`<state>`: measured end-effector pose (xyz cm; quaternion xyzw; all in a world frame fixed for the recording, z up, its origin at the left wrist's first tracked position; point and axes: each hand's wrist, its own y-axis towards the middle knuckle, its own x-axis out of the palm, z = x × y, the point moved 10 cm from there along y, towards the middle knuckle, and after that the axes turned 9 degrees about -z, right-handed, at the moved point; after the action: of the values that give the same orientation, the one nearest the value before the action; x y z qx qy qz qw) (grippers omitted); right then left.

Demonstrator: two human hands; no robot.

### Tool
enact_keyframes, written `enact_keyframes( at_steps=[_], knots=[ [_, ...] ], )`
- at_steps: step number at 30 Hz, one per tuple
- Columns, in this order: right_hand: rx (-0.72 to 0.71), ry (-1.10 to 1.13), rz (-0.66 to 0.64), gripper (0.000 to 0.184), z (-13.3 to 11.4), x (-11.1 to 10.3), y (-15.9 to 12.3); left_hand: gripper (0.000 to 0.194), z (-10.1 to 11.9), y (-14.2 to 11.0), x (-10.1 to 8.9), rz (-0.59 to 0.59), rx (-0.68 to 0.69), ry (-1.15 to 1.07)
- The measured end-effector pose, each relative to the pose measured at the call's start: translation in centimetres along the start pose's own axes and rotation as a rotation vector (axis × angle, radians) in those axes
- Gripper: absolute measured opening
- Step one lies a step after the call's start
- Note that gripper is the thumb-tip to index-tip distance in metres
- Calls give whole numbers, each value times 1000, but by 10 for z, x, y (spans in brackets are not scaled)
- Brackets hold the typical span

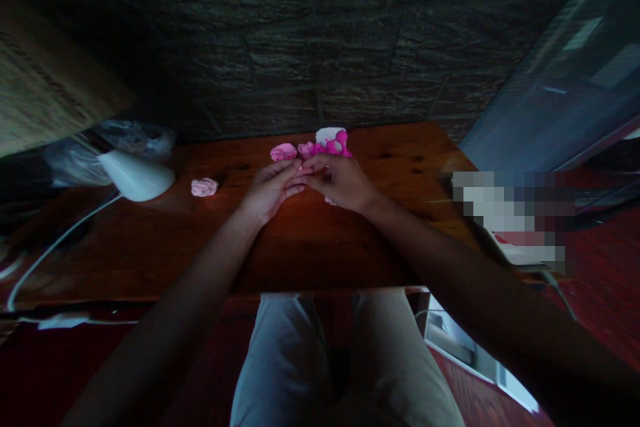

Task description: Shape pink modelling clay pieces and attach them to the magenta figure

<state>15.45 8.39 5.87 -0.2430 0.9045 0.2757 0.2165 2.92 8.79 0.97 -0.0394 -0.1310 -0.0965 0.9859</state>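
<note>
Over the middle of the wooden table, my left hand and my right hand meet at the fingertips. Both are closed in a pinch around one spot, and whatever they hold there is too small to name. Just beyond the fingers lies a flattened pink lump that looks like modelling clay. Beside it, brighter magenta pieces, one with a ball-shaped end, rest by a white piece; my right hand partly hides them. A pale pink lump sits apart on the left. Something pinkish peeks out under my right hand.
A white lamp-like object with a cable stands on the table at left, near crumpled clear plastic. A cardboard box juts in at upper left. The dark brick-patterned wall borders the back. A blurred-out object occupies the right edge.
</note>
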Motion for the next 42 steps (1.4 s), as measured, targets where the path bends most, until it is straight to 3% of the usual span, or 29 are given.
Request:
enact_keyframes(
  at_steps=[12,35,42],
  knots=[
    [-16,-2,14,12,-7,-3,0,32,7,-3,0,26,37,50],
    [-20,22,8,8,-5,-3,0,33,9,-5,-1,43,59,76],
    [-67,71,-41,21,-7,6,0,35,13,-5,-2,67,97,76]
  ],
)
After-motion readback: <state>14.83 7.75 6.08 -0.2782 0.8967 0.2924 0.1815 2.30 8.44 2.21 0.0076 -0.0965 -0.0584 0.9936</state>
